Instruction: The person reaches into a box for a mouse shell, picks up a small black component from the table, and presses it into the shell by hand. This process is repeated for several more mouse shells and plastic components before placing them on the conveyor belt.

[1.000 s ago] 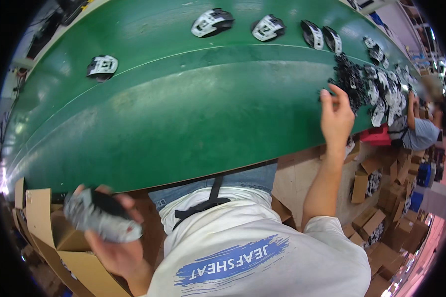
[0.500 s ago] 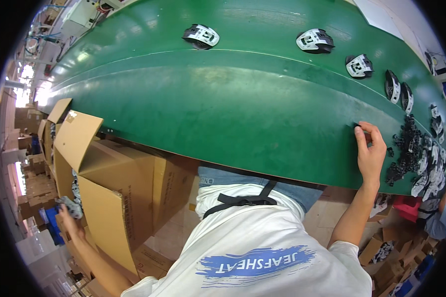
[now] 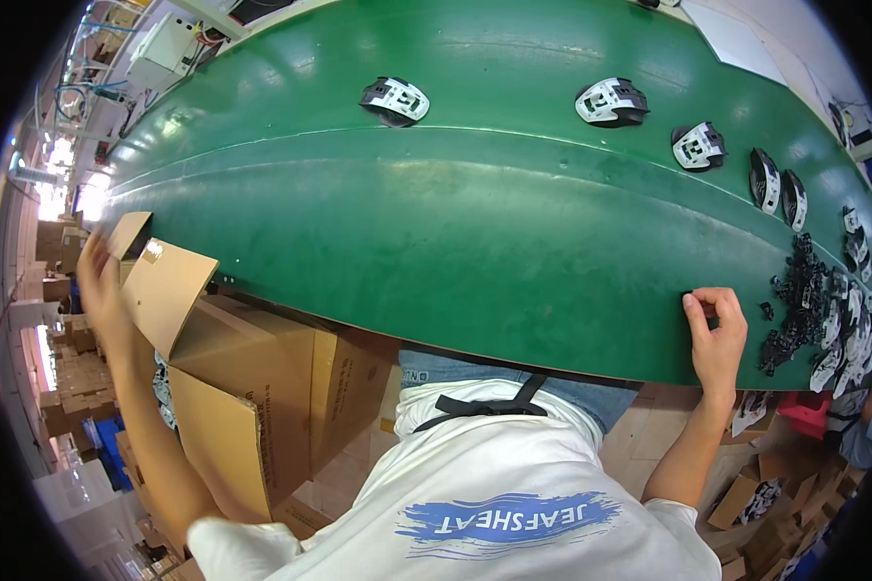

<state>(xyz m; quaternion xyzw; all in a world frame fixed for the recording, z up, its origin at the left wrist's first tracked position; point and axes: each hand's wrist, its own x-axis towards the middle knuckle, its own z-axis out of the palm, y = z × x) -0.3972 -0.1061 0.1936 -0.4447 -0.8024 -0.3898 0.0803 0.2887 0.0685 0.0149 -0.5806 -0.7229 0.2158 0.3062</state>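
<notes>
My right hand is over the near right part of the green table, its thumb and fingers closed. A small black piece shows at the fingertips, and something dark is partly hidden under the curled fingers. My left hand is raised at the far left, beside the upright flap of an open cardboard box. Motion smears its fingers, and I see no part in it. Grey and white parts show inside the box, mostly hidden by my forearm and the flaps.
White-and-black curved shells are spaced along the far side of the green table. At its right end lie a heap of small black pieces and a pile of white-and-grey parts. Cartons stand on the floor at right.
My left hand has risen from the box opening toward the far flap; the grey part it held is no longer seen in it. My right hand has come slightly nearer to me.
</notes>
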